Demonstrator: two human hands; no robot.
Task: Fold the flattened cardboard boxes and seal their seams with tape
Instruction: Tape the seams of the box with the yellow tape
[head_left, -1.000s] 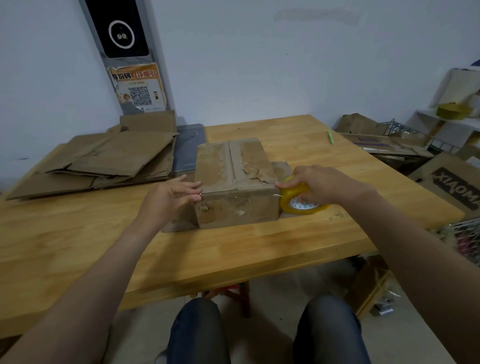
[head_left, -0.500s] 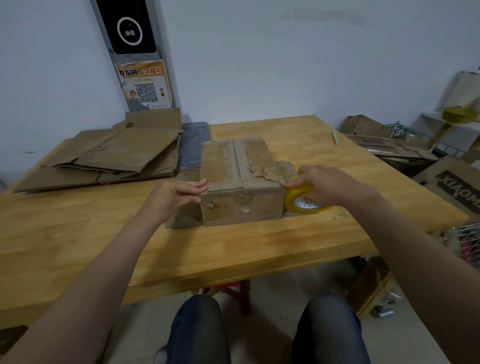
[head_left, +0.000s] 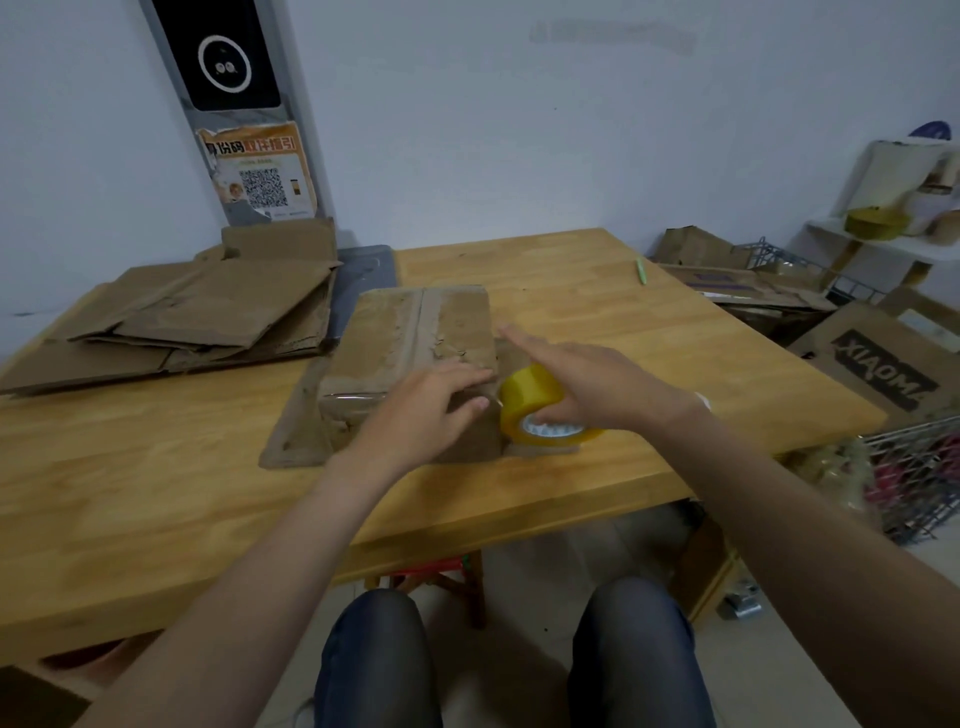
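Yellow tape roll (head_left: 540, 410) sits under our flat right hand (head_left: 597, 387) while our flat left hand (head_left: 428, 410) presses the box (head_left: 395, 338); sealing this seam, we judge, next needs the strip torn.

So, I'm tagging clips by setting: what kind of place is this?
Probably a packing or storage room: a wooden worktable holds flattened cardboard, a yellow tape roll sits beside the box, and more cartons are piled at right.
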